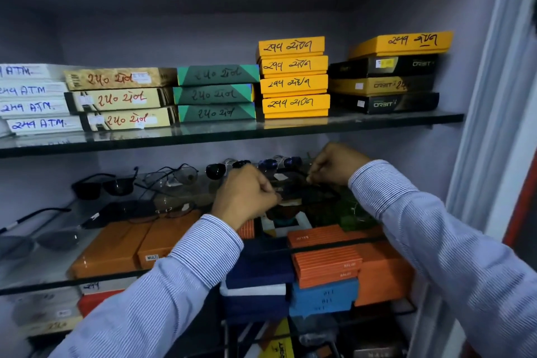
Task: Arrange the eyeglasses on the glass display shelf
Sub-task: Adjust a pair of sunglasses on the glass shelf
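Both my hands reach in over the middle glass display shelf [43, 285]. My left hand [244, 195] and my right hand [334, 167] are closed, each pinching one side of a dark-framed pair of eyeglasses [302, 193] held between them just above the shelf. My hands partly hide the frame. Along the back of the shelf stand black sunglasses [104, 186], thin wire-framed glasses [171, 177], dark round sunglasses [226, 168] and a blue-lensed pair [279, 163]. A grey-lensed pair [43, 238] lies at the front left.
The upper glass shelf [232, 136] carries stacks of labelled boxes, white, beige, green, yellow [293, 83] and black. Orange [110, 250] and blue [322, 296] boxes show through the glass from the shelf below. The cabinet's white frame [488, 125] rises at the right.
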Demonstrator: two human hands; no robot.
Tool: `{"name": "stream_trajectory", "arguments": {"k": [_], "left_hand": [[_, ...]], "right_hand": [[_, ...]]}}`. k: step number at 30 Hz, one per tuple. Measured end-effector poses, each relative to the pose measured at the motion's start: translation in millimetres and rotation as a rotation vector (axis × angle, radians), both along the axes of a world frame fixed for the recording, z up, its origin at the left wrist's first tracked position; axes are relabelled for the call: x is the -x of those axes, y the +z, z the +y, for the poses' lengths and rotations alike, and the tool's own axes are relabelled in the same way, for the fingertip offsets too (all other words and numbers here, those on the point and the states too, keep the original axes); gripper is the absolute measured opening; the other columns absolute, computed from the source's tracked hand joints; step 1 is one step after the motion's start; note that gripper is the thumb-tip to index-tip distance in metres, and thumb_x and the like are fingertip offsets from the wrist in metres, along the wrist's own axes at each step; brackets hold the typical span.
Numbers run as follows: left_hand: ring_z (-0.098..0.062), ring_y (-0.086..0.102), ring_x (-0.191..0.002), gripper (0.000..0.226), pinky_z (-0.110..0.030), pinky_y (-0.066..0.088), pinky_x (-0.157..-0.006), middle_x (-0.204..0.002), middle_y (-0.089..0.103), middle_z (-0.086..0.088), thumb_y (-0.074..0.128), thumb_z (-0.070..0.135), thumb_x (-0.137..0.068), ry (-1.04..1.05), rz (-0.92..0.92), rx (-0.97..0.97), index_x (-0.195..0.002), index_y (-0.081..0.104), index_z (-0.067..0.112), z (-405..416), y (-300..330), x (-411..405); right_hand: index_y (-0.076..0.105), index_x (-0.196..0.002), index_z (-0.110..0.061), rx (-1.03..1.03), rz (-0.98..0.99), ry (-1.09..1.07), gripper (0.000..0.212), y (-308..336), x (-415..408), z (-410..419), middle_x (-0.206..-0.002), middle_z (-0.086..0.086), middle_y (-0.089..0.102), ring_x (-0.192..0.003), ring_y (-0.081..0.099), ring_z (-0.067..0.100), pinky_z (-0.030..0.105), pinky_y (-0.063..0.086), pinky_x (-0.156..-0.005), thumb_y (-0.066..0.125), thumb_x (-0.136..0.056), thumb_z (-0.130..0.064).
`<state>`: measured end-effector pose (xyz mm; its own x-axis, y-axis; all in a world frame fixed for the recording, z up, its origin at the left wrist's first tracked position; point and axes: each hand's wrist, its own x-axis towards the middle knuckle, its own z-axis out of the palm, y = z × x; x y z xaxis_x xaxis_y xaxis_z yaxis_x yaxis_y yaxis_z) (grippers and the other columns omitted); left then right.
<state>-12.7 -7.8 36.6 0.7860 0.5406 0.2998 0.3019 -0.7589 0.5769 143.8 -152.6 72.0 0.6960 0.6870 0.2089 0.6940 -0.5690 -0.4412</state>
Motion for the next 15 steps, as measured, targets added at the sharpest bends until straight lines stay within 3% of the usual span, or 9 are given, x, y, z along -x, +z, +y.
{"name": "stream_trajectory", "arguments": {"k": [3,6,11,15], "left_hand": [[-0.009,0.064,-0.087,0.007,-0.035,0.056,-0.092,-0.09,0.07,0.007,0.08,0.021,-0.088,0.028,0.003,0.014,-0.089,0.082,0.015,-1.4,4.2,4.4],[-0.013,0.065,-0.094,0.01,-0.033,0.055,-0.09,-0.095,0.067,0.006,0.08,0.02,-0.087,0.04,0.041,0.026,-0.097,0.081,0.017,-3.4,1.8,3.9],[-0.022,0.07,-0.115,0.017,-0.031,0.054,-0.096,-0.12,0.077,-0.004,0.079,0.016,-0.085,0.063,0.076,0.045,-0.102,0.082,0.017,-11.8,-3.2,-0.5],[-0.02,0.07,-0.115,0.01,-0.03,0.047,-0.089,-0.117,0.079,-0.002,0.077,0.014,-0.087,0.081,0.063,0.053,-0.096,0.082,0.016,-14.0,-5.8,-2.4]], "right_hand": [[0.084,-0.084,-0.01,-0.044,0.058,-0.068,0.012,2.3,-0.9,-9.3,-0.077,0.004,0.078,-0.057,0.068,0.013,0.025,0.057,-0.061,0.085,-0.075,-0.016],[0.083,-0.083,-0.008,-0.054,0.083,-0.104,0.012,-1.1,0.5,-12.3,-0.077,0.009,0.08,-0.048,0.064,0.01,0.021,0.053,-0.053,0.086,-0.072,-0.014],[0.084,-0.083,-0.01,0.017,0.063,-0.161,0.016,-13.1,-0.8,-8.3,-0.088,0.008,0.081,-0.077,0.074,0.02,0.026,0.058,-0.072,0.088,-0.069,-0.016],[0.084,-0.079,-0.014,0.031,0.05,-0.203,0.014,-22.3,-2.3,-5.9,-0.108,0.012,0.076,-0.108,0.068,0.026,0.032,0.056,-0.092,0.089,-0.067,-0.019]]}}
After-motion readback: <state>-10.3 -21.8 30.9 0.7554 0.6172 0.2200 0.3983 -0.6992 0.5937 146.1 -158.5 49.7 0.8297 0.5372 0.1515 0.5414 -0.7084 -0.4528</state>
